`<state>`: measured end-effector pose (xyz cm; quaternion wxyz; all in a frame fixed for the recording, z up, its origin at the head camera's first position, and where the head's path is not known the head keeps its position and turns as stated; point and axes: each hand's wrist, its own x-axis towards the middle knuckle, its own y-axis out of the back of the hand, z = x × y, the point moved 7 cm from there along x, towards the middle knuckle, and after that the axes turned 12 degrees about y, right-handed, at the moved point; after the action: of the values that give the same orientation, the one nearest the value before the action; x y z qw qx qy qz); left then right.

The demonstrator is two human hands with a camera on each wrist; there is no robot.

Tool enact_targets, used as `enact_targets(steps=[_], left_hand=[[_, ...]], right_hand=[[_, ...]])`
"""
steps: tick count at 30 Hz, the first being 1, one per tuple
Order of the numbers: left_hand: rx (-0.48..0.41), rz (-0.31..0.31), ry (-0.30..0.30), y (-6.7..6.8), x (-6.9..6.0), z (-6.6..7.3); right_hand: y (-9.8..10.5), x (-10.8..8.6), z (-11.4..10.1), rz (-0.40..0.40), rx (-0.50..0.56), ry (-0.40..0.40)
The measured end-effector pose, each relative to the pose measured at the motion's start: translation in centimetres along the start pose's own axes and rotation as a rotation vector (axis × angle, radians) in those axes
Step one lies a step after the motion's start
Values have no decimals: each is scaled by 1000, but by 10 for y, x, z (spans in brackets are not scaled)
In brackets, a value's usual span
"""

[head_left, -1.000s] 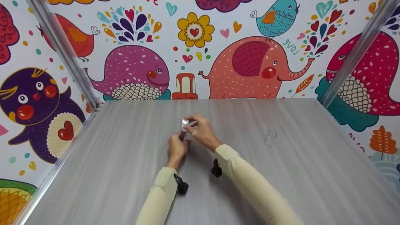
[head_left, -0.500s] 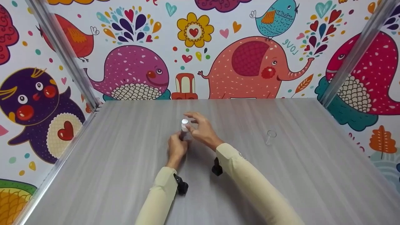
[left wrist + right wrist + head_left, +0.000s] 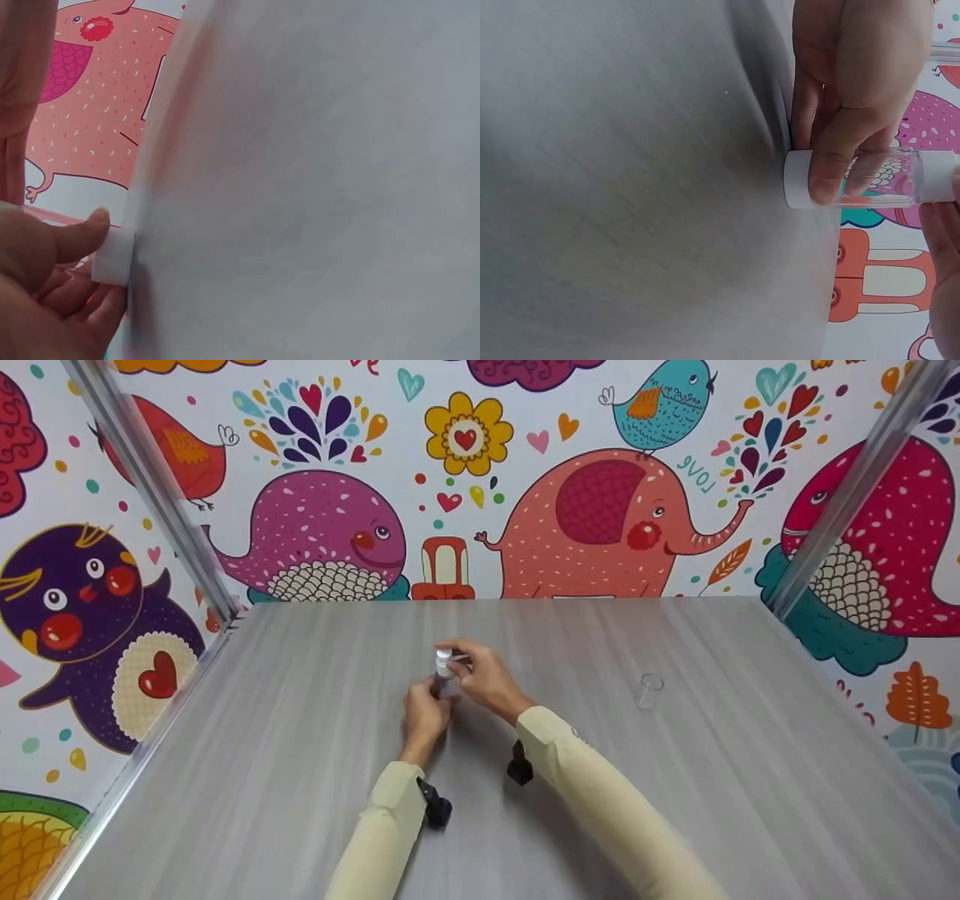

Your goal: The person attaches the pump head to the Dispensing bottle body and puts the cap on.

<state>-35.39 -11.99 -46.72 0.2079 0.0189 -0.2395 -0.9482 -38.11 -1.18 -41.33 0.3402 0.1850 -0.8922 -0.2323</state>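
A small clear bottle (image 3: 891, 178) with a white base (image 3: 798, 178) and a white cap (image 3: 444, 656) stands upright on the table in front of me. My left hand (image 3: 426, 712) grips it low down, around the base and lower body. In the left wrist view, the left thumb and fingers close on the white base (image 3: 114, 257). From the right, my right hand (image 3: 486, 679) pinches the white cap between thumb and fingers. Only the right hand's fingertips and part of its palm show at the edge of the right wrist view.
A clear, open-topped cylinder (image 3: 649, 691) stands to the right on the grey wood-grain table (image 3: 315, 720). Behind the table rises a wall with printed cartoon animals, with metal posts (image 3: 161, 495) at its corners.
Half a second ago the right fingers were spread away from the cap; now they are on it again. The left hand and the bottle have stayed in place.
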Motion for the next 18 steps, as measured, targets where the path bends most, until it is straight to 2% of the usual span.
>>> enact_targets(steps=[6,18], left_hand=[[3,-4,19,0,0,-1],[0,-28,48,-1,0,-3]], right_hand=[[0,0,1,-4,14,-31],[2,-1,4,35,14,-34]])
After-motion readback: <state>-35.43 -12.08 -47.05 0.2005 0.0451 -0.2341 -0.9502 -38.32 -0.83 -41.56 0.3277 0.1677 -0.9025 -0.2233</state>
